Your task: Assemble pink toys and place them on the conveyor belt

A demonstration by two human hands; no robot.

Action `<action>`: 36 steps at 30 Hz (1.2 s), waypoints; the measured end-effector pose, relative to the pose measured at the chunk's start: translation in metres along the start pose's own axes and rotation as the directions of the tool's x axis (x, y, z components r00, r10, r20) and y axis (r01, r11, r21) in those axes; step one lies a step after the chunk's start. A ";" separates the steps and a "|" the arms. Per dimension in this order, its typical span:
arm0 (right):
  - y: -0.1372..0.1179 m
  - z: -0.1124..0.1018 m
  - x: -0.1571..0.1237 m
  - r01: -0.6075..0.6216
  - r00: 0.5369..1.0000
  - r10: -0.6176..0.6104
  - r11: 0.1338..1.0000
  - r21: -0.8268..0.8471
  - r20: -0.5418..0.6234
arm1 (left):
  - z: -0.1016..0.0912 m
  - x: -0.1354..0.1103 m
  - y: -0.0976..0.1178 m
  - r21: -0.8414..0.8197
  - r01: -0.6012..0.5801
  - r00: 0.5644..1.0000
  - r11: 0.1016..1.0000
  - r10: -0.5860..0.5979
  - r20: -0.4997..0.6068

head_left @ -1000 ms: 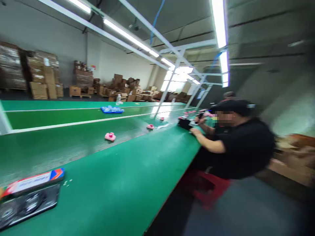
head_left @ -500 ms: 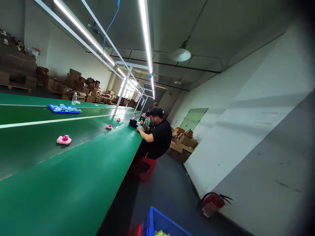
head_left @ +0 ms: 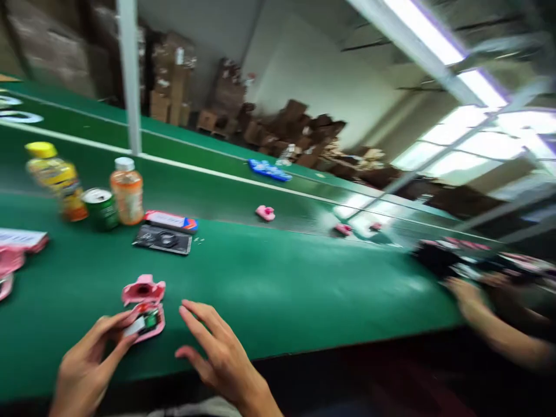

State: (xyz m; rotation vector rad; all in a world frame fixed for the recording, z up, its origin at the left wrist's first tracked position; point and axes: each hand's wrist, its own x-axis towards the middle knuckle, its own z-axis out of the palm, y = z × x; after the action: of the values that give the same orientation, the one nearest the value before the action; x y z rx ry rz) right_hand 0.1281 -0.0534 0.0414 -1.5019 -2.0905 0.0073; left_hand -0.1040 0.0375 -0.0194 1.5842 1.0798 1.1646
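Note:
Low on the left, my left hand grips the edge of an opened pink toy camera shell, thumb and fingers pinching its left side. Inside that half I see a green circuit board and a pale block. A second pink shell half with a round dark opening lies just behind, touching or almost touching the first. My right hand hovers to the right of the shell, fingers spread and holding nothing.
Behind the shell lie a black phone-like slab and a red-and-blue box. A green can stands between an orange bottle and a yellow-capped bottle. Pink parts lie far left. A co-worker's arm rests at right.
The view has swung left and down, from the aisle and a seated co-worker to the bench before me. Both my hands and the opened pink shell have come into view.

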 end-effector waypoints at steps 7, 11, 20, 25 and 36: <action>-0.008 0.034 0.075 0.210 0.926 -0.309 0.899 0.384 0.218 | -0.006 -0.004 0.004 -0.013 -0.088 0.991 0.996 0.089 0.101; 0.000 0.039 0.067 0.113 0.971 -0.189 0.901 0.418 0.144 | -0.009 -0.003 0.008 -0.010 -0.062 0.995 0.998 0.063 0.082; 0.008 0.047 0.067 -0.059 0.990 -0.014 0.866 0.496 0.141 | 0.011 0.000 0.011 0.427 -0.163 0.967 0.889 0.230 -0.109; 0.012 0.044 0.063 0.169 0.955 -0.235 0.933 0.319 0.182 | 0.017 -0.002 0.009 0.480 -0.202 0.943 0.854 0.302 -0.140; 0.014 0.044 0.074 0.275 0.909 -0.311 0.948 0.164 0.278 | 0.012 -0.001 0.010 0.501 -0.244 0.943 0.831 0.324 -0.080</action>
State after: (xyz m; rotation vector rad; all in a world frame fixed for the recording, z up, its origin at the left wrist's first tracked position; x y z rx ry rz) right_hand 0.1052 0.0304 0.0321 -1.1578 -2.4939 0.2615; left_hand -0.0913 0.0320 -0.0126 2.1310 1.3521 1.3027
